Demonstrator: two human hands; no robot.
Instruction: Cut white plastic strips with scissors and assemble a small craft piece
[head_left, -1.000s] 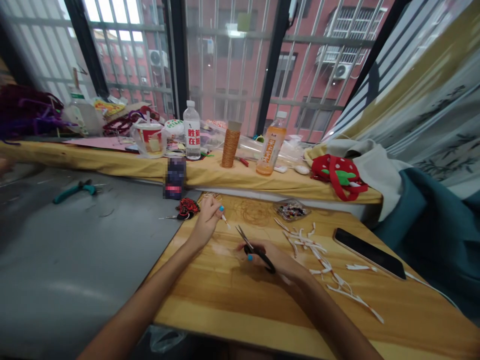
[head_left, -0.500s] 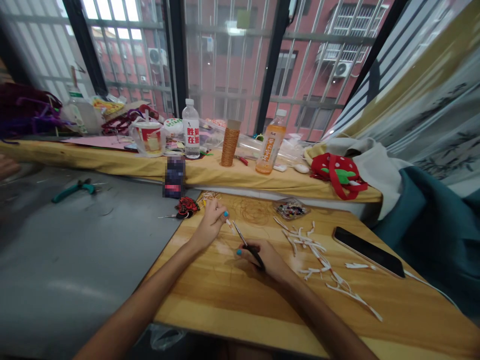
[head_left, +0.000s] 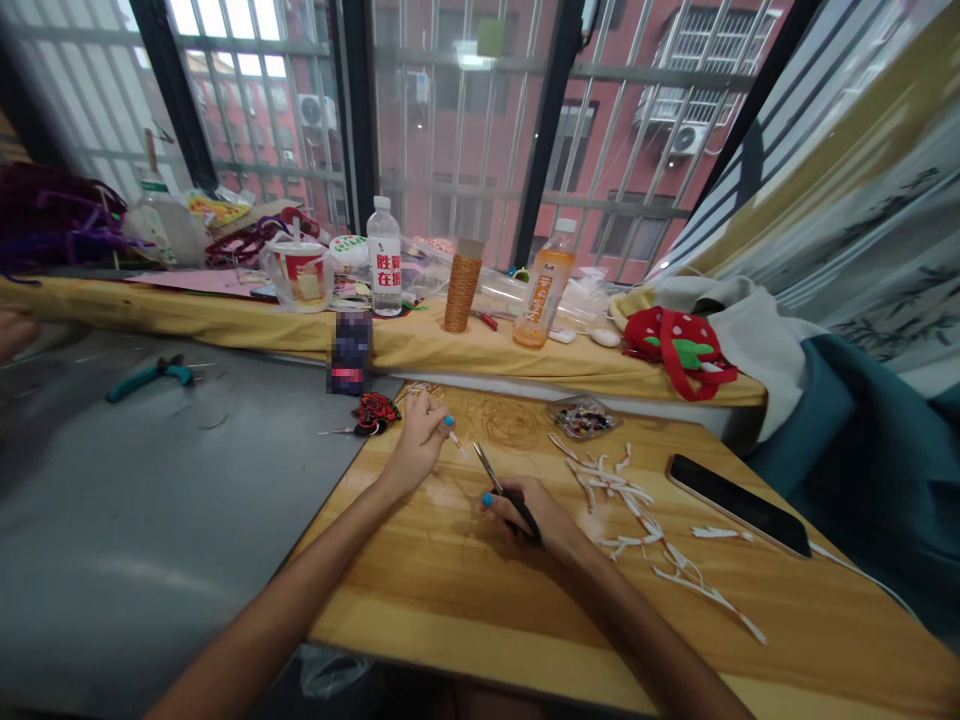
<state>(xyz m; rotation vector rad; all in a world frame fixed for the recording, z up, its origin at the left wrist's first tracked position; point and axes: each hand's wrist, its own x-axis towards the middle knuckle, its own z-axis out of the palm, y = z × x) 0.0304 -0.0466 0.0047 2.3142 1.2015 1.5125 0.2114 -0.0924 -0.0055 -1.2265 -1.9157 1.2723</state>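
My left hand [head_left: 417, 441] rests on the wooden table [head_left: 480, 590] with its fingers pinched round a thin white strip [head_left: 454, 440] that pokes out toward the right. My right hand [head_left: 536, 512] is closed on the black handles of small scissors [head_left: 501, 484]. Their blades point up and left, with the tips just short of the strip's end. A scatter of white cut strips [head_left: 637, 515] lies to the right of my right hand.
A black phone [head_left: 736, 505] lies at the table's right. A clear tray of beads [head_left: 582, 418] and a coil of thin wire [head_left: 504, 420] sit at the far edge. Bottles [head_left: 384, 262], a twine spool [head_left: 460, 287], a cup and a strawberry bag crowd the yellow ledge. Teal pliers [head_left: 150, 377] lie on the grey surface.
My right hand with the scissors has shifted up and left, bringing the blade tips close to the strip. My left hand has barely moved.
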